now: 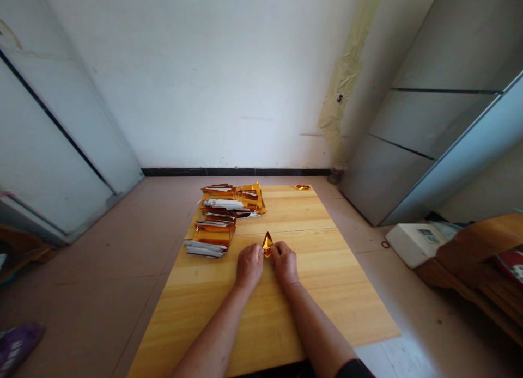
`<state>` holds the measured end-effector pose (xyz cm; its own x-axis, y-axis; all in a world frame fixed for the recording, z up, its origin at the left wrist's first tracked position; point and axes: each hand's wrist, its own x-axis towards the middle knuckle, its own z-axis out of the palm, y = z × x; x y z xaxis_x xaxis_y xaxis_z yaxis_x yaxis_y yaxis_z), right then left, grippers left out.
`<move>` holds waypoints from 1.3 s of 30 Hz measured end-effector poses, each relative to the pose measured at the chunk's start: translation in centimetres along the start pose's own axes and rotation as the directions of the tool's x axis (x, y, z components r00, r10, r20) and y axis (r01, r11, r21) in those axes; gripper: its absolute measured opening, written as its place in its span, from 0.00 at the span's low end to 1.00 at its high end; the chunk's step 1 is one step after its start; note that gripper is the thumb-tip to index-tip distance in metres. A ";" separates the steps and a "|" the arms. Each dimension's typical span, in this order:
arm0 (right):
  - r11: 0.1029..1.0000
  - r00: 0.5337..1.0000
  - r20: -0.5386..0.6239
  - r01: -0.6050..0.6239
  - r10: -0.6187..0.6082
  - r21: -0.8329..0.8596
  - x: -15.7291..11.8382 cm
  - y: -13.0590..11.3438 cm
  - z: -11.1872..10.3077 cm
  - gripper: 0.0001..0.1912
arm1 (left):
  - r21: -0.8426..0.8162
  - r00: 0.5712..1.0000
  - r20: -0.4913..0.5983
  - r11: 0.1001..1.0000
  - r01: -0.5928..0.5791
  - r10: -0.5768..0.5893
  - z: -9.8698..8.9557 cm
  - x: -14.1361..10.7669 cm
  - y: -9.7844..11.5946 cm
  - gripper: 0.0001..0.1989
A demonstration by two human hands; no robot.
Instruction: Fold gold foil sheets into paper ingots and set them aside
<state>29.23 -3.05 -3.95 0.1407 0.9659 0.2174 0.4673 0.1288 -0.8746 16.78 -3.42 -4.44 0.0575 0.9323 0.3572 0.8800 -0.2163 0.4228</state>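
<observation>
Your forearms (218, 329) extend over the wooden table (335, 296), converging toward the centre. Fingertips of your left hand (250, 264) and right hand (285, 262) pinch opposite sides of a folded gold piece (267, 244), pointed end uppermost in view; both hands are curled, backs visible. Beyond, leftward, lie gold-and-white stacks (213, 235); a small gold item (302, 187) lies near the far right corner.

White wall (204, 84) (black skirting (253, 172) along base), pinkish tiled floor (118, 225), tall grey unit (420, 122) at right
</observation>
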 end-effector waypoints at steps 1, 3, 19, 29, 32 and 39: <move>1.000 1.000 0.004 -0.007 0.007 0.000 0.0 0.0 0.0 0.12 | -0.005 1.000 0.001 1.000 -0.001 0.001 0.0 0.0 0.0 0.12; 1.000 1.000 0.001 -0.013 0.013 -0.006 0.0 0.0 0.0 0.13 | -0.016 1.000 -0.002 1.000 -0.006 0.006 0.1 0.0 -0.1 0.12; 0.991 0.995 -0.080 -0.048 0.059 0.128 1.0 -0.5 0.7 0.11 | -0.015 0.999 -0.006 0.999 -0.033 0.033 -0.7 -0.2 0.4 0.11; 0.997 0.997 -0.036 0.072 -0.071 0.006 0.2 -0.7 0.6 0.12 | -0.171 0.996 -0.052 0.983 0.063 -0.072 -1.1 -0.3 0.5 0.09; 0.994 0.994 -0.002 0.109 -0.109 -0.028 -0.1 -0.9 0.6 0.12 | -0.178 0.994 -0.047 0.980 0.091 -0.101 -1.0 -0.3 0.4 0.08; 0.997 0.997 -0.020 0.074 -0.074 -0.003 -0.1 -0.8 0.7 0.10 | -0.128 0.998 -0.039 0.991 0.046 -0.052 -0.8 -0.3 0.4 0.09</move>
<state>28.27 -3.05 -3.61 0.1233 0.9491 0.2900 0.4793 0.1989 -0.8548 16.70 -3.98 -3.69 -0.0064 0.9302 0.3670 0.8139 -0.2084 0.5424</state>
